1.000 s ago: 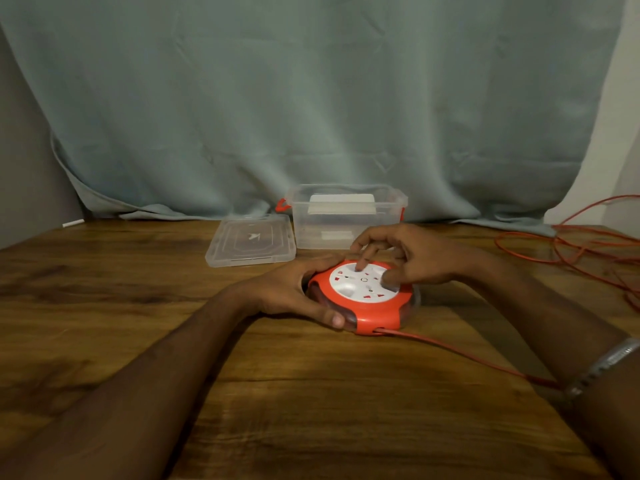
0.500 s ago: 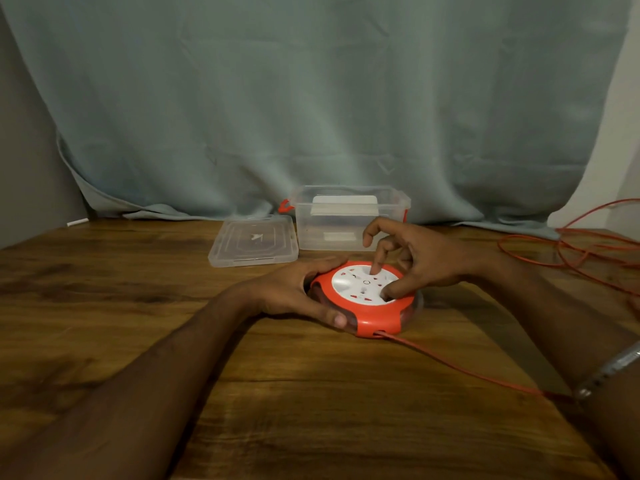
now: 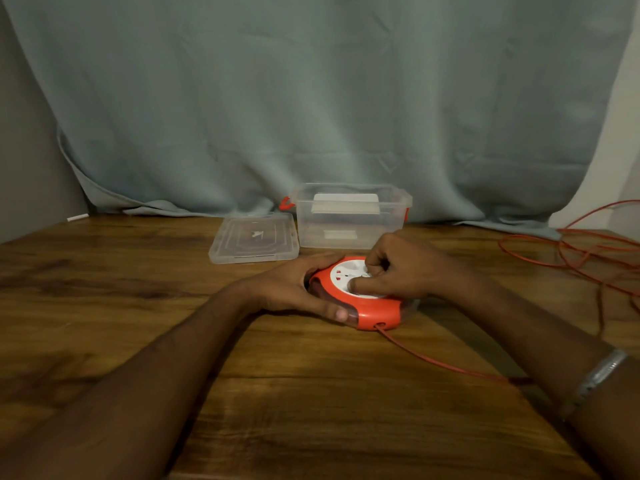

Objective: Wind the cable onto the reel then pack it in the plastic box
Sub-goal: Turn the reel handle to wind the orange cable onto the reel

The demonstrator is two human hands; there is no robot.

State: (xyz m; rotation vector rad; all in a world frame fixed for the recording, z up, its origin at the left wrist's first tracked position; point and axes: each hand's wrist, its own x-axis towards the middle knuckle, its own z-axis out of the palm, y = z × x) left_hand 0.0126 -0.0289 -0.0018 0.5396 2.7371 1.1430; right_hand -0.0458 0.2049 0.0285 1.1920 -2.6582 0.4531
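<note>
An orange reel (image 3: 375, 311) with a round white socket face lies flat on the wooden table (image 3: 138, 306). My left hand (image 3: 294, 289) grips its left rim, thumb along the near edge. My right hand (image 3: 398, 268) sits on top with curled fingers and thumb pressed onto the white face. The orange cable (image 3: 433, 358) leaves the reel's near side, runs right under my right forearm, and lies in loose loops (image 3: 581, 251) at the table's right edge. The clear plastic box (image 3: 349, 220) stands open just behind the reel.
The box's clear lid (image 3: 254, 242) lies flat to the left of the box. A grey-green curtain (image 3: 311, 98) hangs behind the table. A small white stick (image 3: 78, 217) lies at the far left edge. A metal bangle (image 3: 602, 372) is on my right wrist.
My right hand has swung round on the reel's white face and its fingers have curled tighter. The left hand has kept its hold on the rim.
</note>
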